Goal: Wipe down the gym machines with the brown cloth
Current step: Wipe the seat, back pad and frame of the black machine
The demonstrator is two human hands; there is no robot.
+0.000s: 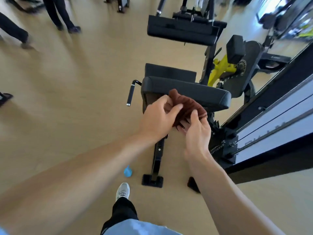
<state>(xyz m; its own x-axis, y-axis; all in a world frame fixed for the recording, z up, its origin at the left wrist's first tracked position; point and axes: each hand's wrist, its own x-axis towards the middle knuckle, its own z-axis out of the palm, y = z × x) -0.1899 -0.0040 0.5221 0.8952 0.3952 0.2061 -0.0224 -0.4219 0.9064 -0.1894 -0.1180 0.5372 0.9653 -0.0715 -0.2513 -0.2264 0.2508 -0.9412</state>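
Note:
A bunched brown cloth (187,106) is held between both hands above the floor, in front of a black padded seat (186,90) of a gym machine. My left hand (157,119) grips the cloth's left side with curled fingers and thumb. My right hand (196,131) holds its right underside, thumb up against the cloth. The cloth overlaps the pad's near edge in view; I cannot tell whether it touches the pad.
A black handle (131,93) sticks out left of the seat. The machine's base foot (152,180) and a blue object (127,171) lie on the tan floor by my shoe (122,190). Another padded bench (181,30) stands beyond. People's legs (59,14) are at the top left.

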